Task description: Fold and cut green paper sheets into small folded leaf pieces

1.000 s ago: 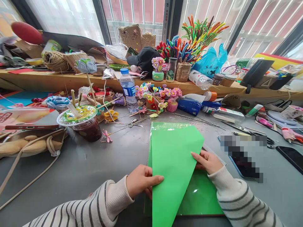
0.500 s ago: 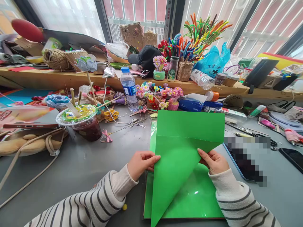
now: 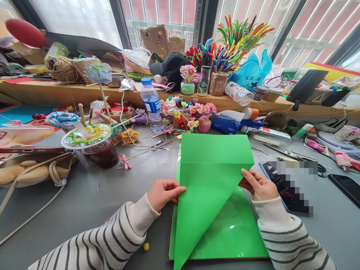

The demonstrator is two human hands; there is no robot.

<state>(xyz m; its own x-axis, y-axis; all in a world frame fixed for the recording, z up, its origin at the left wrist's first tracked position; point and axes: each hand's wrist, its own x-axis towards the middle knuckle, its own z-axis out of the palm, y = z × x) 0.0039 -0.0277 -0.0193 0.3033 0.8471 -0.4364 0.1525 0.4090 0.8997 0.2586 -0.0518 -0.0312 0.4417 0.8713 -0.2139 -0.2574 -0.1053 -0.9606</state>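
A sheet of green paper (image 3: 206,187), folded along a diagonal with a straight strip across its top, is held up between my two hands. My left hand (image 3: 165,193) pinches its left edge between thumb and fingers. On the other side, my right hand (image 3: 260,183) grips the slanted edge just under the strip's right corner. Beneath the folded sheet lies a stack of green paper in a clear wrapper (image 3: 234,234), shiny where light strikes it. The fingertips behind the paper are partly hidden.
A lidded drink cup (image 3: 102,150) and a small pink flower (image 3: 124,162) lie to the left. Right of the paper is a phone (image 3: 284,191), partly pixelated, with a second phone (image 3: 344,189) beyond. A water bottle (image 3: 152,107) stands behind, near the crowded wooden shelf (image 3: 118,90).
My right hand has shifted outward to the right along the slanted edge, up to the strip's corner. The folded sheet's top has swung slightly left and looks flatter. Both hands still hold it.
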